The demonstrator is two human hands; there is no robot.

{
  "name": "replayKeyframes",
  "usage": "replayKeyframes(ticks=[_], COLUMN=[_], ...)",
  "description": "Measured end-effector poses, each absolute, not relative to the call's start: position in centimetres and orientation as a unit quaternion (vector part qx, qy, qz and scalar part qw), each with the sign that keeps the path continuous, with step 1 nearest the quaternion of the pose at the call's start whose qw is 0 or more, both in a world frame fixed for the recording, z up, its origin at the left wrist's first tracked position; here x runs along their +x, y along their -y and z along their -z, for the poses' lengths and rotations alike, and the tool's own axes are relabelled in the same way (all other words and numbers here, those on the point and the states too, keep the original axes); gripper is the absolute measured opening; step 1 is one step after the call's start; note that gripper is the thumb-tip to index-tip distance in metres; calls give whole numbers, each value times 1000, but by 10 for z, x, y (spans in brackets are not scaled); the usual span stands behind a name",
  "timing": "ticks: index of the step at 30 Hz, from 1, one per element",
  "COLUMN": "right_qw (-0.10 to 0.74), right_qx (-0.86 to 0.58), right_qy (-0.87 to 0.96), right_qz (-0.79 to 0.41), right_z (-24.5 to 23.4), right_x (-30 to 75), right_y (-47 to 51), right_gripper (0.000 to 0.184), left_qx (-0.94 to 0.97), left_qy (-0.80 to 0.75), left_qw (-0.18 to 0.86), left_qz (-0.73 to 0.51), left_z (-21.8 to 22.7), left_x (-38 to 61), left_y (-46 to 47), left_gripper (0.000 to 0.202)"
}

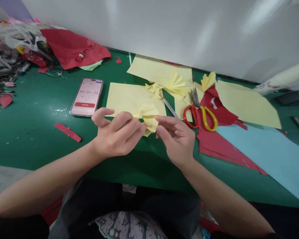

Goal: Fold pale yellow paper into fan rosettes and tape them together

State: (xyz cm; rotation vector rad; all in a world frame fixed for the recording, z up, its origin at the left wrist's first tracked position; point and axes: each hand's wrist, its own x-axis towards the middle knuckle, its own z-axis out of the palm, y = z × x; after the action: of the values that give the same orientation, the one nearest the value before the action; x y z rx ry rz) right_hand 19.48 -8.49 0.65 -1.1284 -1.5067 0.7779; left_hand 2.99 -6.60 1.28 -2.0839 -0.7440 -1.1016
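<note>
1. Holding pleated yellow paper (pixel 151 122) between both hands, above the middle of the green worktop (pixel 139 167), toward its front edge.
2. Pinching the paper's right end between thumb and index finger of the right hand (pixel 180 139), with remaining fingers curled in.
3. Gripping its left end with bent fingers of the left hand (pixel 119 134), with fingertips partly hidden.
4. Noting, just beyond the hands, a plain yellow sheet (pixel 127 99) and, to its right, a narrow metallic strip (pixel 170 108), kind unclear.
5. Listing scissors (pixel 195 103), handles red and yellow, blades toward the rear edge, partly over red paper (pixel 214 144).
6. Listing two yellow fans (pixel 175 83) (pixel 208 81) near the rear edge.
7. Recording, toward the right edge, a large yellow sheet (pixel 249 104) and a blue sheet (pixel 266 149) reaching the front edge.
8. Recording, left of centre, a phone (pixel 87 97) reading 00:01:25, with a red strip (pixel 67 132) nearer the front edge.
9. Closing with a mixed heap (pixel 12 49) at the rear left corner, beside a red sheet (pixel 67 44).
</note>
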Motion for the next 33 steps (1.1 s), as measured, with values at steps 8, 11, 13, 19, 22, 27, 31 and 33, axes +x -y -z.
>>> replayKeyframes(ticks=[8, 11, 13, 19, 22, 27, 31, 33], right_qw=[512, 501, 495, 486, 470, 453, 461, 475], right_qx=[-499, -509, -514, -509, -492, -460, -435, -421], right_qy=[628, 629, 628, 639, 657, 689, 713, 721], right_qz=[-308, -306, -310, -309, -325, -330, -300, -278], right_z=[-7, -9, -11, -14, -14, -10, -7, -6], right_x=[197, 197, 197, 198, 197, 198, 198, 198], right_y=[81, 82, 82, 80, 80, 81, 82, 81], right_gripper=[13, 12, 12, 12, 11, 13, 21, 21], left_qx=[-814, -817, -819, -817, -810, -804, -806, -806], left_qy=[247, 237, 230, 241, 247, 266, 275, 276], left_qw=[287, 286, 290, 282, 305, 330, 328, 326], left_qz=[440, 441, 438, 441, 437, 417, 410, 410], left_z=[-8, -7, -7, -8, -9, -9, -8, -8], left_x=[32, 32, 32, 32, 32, 32, 31, 31], left_y=[68, 68, 67, 68, 67, 66, 65, 65], left_gripper=[18, 19, 20, 18, 17, 17, 16, 16])
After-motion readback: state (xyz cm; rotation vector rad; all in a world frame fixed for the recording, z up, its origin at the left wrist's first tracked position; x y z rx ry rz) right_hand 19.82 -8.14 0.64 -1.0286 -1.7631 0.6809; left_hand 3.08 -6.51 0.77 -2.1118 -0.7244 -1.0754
